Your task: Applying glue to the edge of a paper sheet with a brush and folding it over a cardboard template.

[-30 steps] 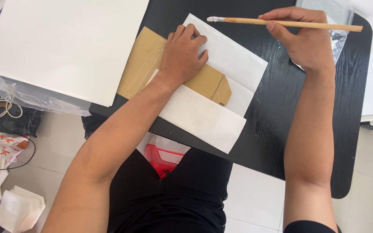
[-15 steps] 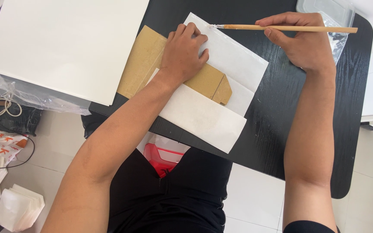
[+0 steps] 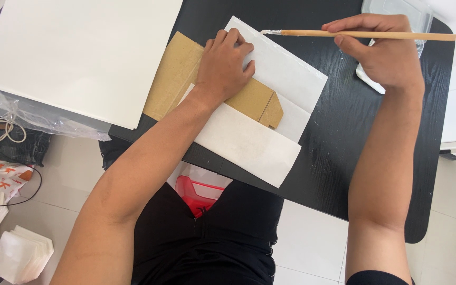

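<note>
My left hand (image 3: 225, 62) presses flat on a folded brown cardboard piece (image 3: 177, 74) that lies over a white sheet of paper (image 3: 249, 140) on the black table (image 3: 339, 132). My right hand (image 3: 383, 50) grips a long wooden-handled brush (image 3: 365, 35), held level above the table. The brush's whitish tip (image 3: 268, 32) hovers over the far corner of the white paper, just right of my left fingers.
A large white board (image 3: 80, 53) covers the table's left part, over clear plastic wrap (image 3: 32, 113). A clear plastic container (image 3: 397, 13) sits behind my right hand. On the floor lie a red basket (image 3: 199, 192), white bags and cables at the left.
My right hand has brought the brush down and to the right a little, so the tip now sits closer to the white paper's far corner. My left hand has stayed in place.
</note>
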